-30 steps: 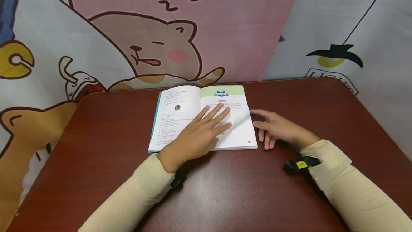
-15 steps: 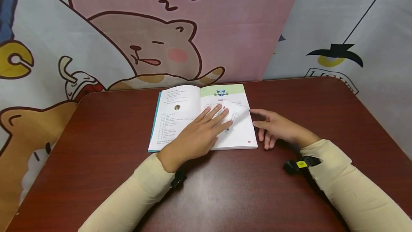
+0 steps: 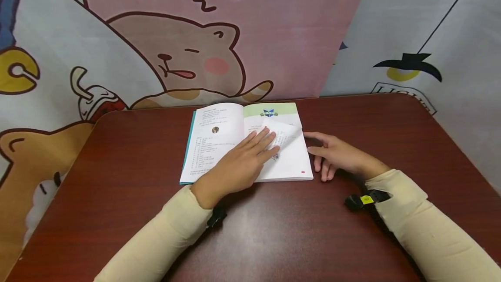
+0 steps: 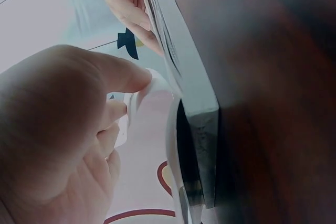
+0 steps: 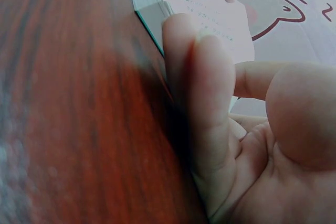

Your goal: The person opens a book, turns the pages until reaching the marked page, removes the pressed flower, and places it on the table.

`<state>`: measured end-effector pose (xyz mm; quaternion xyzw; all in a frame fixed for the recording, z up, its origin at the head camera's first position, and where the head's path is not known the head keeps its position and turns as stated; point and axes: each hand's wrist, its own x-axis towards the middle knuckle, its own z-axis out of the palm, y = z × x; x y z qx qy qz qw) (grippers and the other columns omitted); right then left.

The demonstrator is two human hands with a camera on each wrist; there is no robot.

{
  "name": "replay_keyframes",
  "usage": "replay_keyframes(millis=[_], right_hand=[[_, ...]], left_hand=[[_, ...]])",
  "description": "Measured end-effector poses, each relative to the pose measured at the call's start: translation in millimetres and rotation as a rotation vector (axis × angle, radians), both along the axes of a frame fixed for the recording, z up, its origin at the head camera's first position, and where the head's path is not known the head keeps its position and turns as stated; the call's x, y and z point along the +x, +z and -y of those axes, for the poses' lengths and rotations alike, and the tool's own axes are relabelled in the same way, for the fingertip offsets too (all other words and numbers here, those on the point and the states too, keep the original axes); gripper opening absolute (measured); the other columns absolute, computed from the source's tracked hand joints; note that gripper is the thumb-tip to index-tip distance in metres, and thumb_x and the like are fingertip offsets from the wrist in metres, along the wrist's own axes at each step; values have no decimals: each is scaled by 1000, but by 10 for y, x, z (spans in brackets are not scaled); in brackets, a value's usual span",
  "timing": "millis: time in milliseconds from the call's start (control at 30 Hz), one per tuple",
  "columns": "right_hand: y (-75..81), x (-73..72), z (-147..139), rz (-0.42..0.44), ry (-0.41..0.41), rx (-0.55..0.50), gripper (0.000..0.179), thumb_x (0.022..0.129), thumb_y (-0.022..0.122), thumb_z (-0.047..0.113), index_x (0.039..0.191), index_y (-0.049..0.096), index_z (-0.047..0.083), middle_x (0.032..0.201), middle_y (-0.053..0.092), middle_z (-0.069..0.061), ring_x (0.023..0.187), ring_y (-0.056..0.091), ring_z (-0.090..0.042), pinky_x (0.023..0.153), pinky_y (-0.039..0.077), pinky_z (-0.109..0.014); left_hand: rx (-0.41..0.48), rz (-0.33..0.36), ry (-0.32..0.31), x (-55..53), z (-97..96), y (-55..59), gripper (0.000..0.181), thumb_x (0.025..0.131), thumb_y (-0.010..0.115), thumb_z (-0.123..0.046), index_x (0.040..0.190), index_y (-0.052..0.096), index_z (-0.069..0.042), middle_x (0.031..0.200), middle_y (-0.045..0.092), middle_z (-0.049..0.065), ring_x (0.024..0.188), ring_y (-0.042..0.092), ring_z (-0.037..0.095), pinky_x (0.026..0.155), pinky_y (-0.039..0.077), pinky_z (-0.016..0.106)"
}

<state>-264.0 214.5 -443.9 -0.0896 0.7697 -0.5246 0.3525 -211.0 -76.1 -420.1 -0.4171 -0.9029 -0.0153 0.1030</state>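
Observation:
An open book [image 3: 213, 142] lies on the table, its teal cover edge showing at the left. My left hand [image 3: 236, 166] reaches over the right half with fingers extended and touching a page [image 3: 287, 133] that is partly folded back toward the left. In the left wrist view this page [image 4: 152, 83] curls up off the book beside the thumb. My right hand [image 3: 338, 156] rests at the book's right edge. Its index fingertip is right at the edge with the thumb just below it, and the other fingers hang loosely bent toward the table.
The dark red-brown table [image 3: 274, 238] extends around the book. Behind it hangs a cloth backdrop [image 3: 301, 34] with cartoon animals. A black wrist device [image 3: 364, 201] with a yellow label sits at the right sleeve.
The right page has folded back further, its lifted corner moving up and left under my left hand. The left fingers have drawn closer together. My right hand has stayed in place.

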Motion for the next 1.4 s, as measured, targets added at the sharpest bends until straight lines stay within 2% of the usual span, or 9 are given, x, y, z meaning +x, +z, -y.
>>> replay_keyframes(millis=[167, 400, 567, 700, 867, 1400], right_hand=[[-4, -4, 0, -9, 10, -6, 60, 96, 47, 29, 147, 14, 27, 66, 59, -16, 49, 62, -33, 48, 51, -50], [-8, -3, 15, -5, 1, -2, 60, 95, 48, 30, 146, 16, 28, 66, 58, -16, 49, 62, -34, 48, 51, -51], [-29, -20, 7, -31, 4, 21, 72, 89, 59, 33, 146, 17, 27, 65, 59, -16, 49, 63, -33, 49, 51, -51], [-40, -26, 5, -60, 21, 27, 79, 84, 66, 30, 146, 16, 26, 66, 59, -16, 49, 63, -32, 48, 51, -50], [-33, -19, 1, -64, 30, 29, 79, 84, 66, 28, 146, 16, 25, 66, 59, -16, 49, 63, -32, 48, 51, -51], [-26, -7, 16, -65, 26, 31, 79, 84, 66, 28, 146, 16, 26, 66, 59, -15, 49, 63, -32, 49, 51, -50]], left_hand=[[-3, -24, -7, -4, 4, -5, 47, 91, 43, -13, 138, 44, -15, 150, 30, 8, 142, 17, 22, 116, 12, 38], [-3, 6, 6, -4, 5, -17, 45, 93, 41, -12, 137, 45, -17, 151, 26, 9, 142, 17, 23, 116, 13, 38], [-11, -15, -1, -8, 2, -12, 45, 91, 43, -12, 136, 46, -16, 152, 26, 5, 143, 16, 22, 116, 12, 38], [-15, -13, 9, -10, 1, -8, 45, 90, 45, -12, 135, 48, -16, 151, 27, 8, 142, 17, 23, 116, 11, 37], [-15, 14, 22, -7, 3, -14, 44, 90, 45, -12, 134, 49, -16, 151, 27, 11, 142, 18, 25, 116, 11, 38], [-18, 26, 36, 10, 12, -11, 46, 90, 43, -10, 136, 45, -12, 153, 23, 6, 143, 14, 22, 116, 15, 38]])
